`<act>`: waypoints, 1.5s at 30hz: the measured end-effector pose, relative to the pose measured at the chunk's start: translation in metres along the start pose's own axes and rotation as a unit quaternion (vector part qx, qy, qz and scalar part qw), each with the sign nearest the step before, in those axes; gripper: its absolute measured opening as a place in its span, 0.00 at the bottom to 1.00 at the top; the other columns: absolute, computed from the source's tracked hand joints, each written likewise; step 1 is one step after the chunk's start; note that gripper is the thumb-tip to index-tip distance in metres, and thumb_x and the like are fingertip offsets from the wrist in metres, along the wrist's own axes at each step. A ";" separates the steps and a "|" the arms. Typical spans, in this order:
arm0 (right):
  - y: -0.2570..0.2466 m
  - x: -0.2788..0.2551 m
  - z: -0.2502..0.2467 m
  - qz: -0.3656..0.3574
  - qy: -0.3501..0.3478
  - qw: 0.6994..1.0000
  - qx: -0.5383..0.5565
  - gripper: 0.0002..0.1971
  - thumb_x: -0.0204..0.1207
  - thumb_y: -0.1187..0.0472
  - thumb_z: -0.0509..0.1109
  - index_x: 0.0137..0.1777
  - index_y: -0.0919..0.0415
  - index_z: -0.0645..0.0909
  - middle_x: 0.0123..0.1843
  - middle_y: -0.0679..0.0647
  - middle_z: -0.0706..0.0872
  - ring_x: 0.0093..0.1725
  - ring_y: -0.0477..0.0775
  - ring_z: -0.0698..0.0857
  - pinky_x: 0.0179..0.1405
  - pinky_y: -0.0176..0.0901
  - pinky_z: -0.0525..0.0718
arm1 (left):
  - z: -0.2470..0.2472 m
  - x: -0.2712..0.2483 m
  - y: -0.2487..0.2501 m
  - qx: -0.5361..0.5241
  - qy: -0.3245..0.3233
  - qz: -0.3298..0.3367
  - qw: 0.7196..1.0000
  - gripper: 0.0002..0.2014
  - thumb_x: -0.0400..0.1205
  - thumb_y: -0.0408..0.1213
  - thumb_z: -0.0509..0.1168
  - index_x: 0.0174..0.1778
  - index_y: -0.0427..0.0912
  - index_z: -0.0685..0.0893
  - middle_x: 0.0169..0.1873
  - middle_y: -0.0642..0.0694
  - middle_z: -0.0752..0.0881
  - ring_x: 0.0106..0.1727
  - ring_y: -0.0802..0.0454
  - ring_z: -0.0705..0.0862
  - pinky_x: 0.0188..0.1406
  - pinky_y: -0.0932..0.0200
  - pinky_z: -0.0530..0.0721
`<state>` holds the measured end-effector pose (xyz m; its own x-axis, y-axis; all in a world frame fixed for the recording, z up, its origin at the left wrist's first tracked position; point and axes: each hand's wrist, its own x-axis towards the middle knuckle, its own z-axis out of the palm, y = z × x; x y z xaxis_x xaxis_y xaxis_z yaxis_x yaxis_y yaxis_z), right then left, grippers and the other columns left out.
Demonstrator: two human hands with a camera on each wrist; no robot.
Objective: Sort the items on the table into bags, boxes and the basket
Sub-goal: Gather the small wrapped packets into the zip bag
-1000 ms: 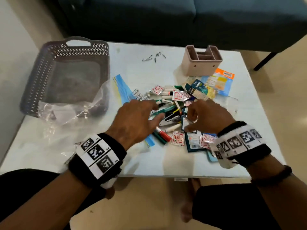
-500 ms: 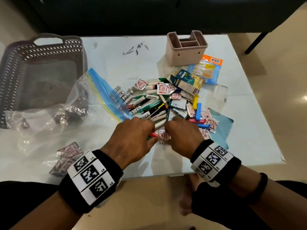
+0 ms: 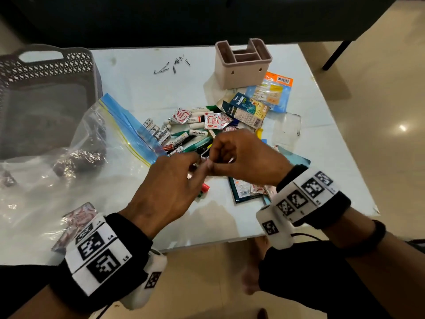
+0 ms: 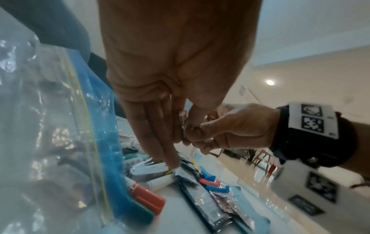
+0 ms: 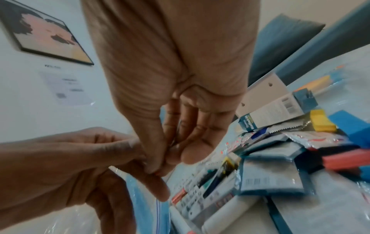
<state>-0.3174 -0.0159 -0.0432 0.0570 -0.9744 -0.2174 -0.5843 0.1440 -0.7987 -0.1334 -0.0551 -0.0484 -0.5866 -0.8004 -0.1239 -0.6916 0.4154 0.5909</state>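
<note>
My left hand and right hand meet fingertip to fingertip just above the near side of the pile of markers, sachets and small packs. Between them they pinch a small silvery sachet, mostly hidden by fingers. In the left wrist view the left hand has its thumb against the right hand's curled fingers. A sliver of red shows at the pinch in the right wrist view, under my right hand. A red-capped marker lies below the hands.
An open zip bag with foil-wrapped pieces lies left of the pile, with the grey basket behind it. A pink organiser box, a medicine carton and an orange-blue packet sit at the back. More sachets lie near the left wrist.
Both hands have lifted off the near edge of the pile and come together, now pinching a sachet between them. The head view has shifted down and closer.
</note>
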 end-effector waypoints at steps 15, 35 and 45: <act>0.049 -0.023 -0.026 0.231 -0.083 0.870 -0.428 0.13 0.75 0.59 0.78 0.57 0.52 0.80 0.55 0.55 0.83 0.50 0.60 0.84 0.49 0.50 0.83 | -0.009 0.006 0.002 -0.045 0.094 0.008 0.994 0.07 0.82 0.45 0.74 0.53 0.53 0.93 0.47 0.58 0.93 0.40 0.65 0.87 0.47 0.67 0.84; -0.020 -0.006 -0.033 0.118 0.050 0.920 0.370 0.17 0.71 0.63 0.77 0.58 0.72 0.87 0.51 0.64 0.94 0.50 0.60 0.94 0.51 0.44 0.93 | -0.030 0.016 -0.006 -0.460 0.017 -0.179 0.870 0.10 0.80 0.38 0.77 0.56 0.42 0.94 0.35 0.52 0.90 0.30 0.60 0.80 0.37 0.65 0.82; -0.031 0.035 -0.014 0.083 0.231 0.915 0.319 0.14 0.71 0.70 0.82 0.54 0.70 0.85 0.44 0.67 0.93 0.37 0.59 0.93 0.39 0.47 0.93 | -0.052 0.013 -0.027 0.254 0.014 -0.021 0.967 0.20 0.90 0.60 0.50 0.74 0.62 0.76 0.57 0.48 0.86 0.55 0.41 0.87 0.46 0.50 0.76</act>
<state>-0.3087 -0.0571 -0.0177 -0.4239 -0.8778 -0.2231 0.0471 0.2246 -0.9733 -0.1001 -0.0989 -0.0250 -0.5471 -0.8293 -0.1138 -0.8363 0.5355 0.1178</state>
